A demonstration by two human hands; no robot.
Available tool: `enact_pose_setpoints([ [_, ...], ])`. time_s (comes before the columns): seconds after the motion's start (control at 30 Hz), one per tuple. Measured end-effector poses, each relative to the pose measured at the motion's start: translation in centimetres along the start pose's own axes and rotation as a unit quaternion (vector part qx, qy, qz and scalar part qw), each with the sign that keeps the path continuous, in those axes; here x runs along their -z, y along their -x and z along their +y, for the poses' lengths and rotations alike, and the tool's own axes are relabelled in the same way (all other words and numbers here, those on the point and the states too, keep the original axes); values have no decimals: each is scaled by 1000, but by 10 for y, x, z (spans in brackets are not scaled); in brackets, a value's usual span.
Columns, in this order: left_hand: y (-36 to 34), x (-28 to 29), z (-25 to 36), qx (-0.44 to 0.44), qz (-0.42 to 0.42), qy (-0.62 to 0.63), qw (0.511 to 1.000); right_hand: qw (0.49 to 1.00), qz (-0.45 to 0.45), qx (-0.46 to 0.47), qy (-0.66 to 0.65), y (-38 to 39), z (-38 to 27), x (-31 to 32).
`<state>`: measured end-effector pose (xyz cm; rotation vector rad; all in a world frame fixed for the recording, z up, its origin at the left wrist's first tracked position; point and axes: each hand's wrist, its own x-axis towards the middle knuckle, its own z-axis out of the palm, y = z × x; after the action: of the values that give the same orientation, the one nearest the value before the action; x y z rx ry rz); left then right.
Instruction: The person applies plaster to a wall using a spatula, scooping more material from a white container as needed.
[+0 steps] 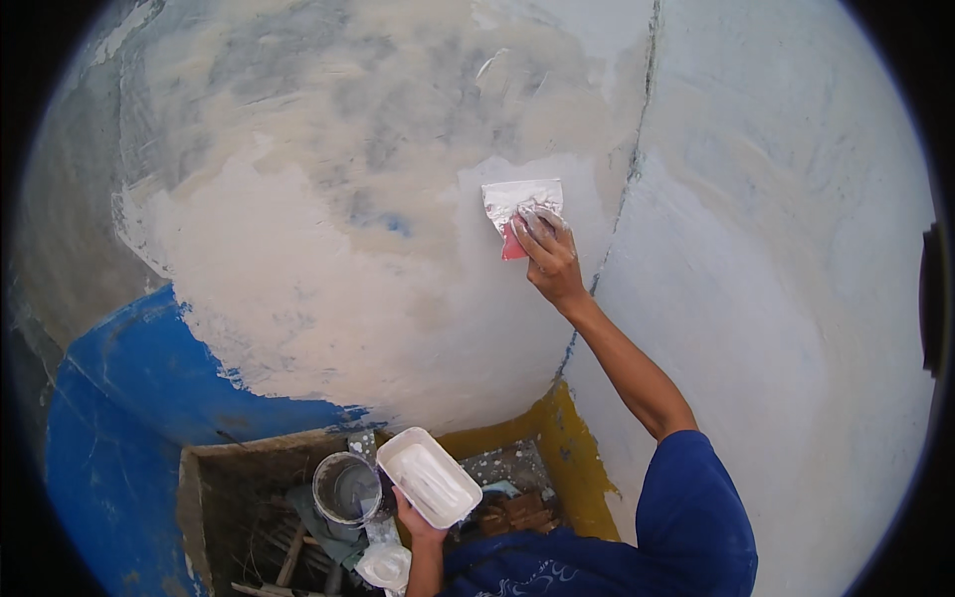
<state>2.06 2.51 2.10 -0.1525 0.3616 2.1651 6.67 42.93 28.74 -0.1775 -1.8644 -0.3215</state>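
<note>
My right hand [550, 251] is raised to the wall and grips a red putty scraper [514, 244]. Its wide blade is smeared with white putty and lies against the wall [418, 289], just left of the corner. A patch of fresh, whiter putty surrounds the blade, and white paste coats my fingers. Low in front of my body, my left hand [418, 519] holds a white rectangular tray [398, 453] by its underside and near edge. White putty is spread inside the tray. Most of my left fingers are hidden beneath it.
A clear round bucket [347, 489] with grey residue stands left of the tray, with a white plastic bag [384, 565] below. Behind them a concrete trough [204, 488] holds sticks and debris. Blue paint [149, 368] covers the lower left wall; a dark crack [637, 149] follows the corner.
</note>
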Motion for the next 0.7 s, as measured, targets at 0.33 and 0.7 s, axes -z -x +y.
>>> enact_pose_setpoints([
  [0.33, -3, -8, 0, -7, -15, -17, 1000, 978, 183, -13, 100, -199, 106, 111],
  [0.7, -12, 8, 6, -4, -35, -8, 999, 1000, -2, 10, 18, -15, 15, 51],
])
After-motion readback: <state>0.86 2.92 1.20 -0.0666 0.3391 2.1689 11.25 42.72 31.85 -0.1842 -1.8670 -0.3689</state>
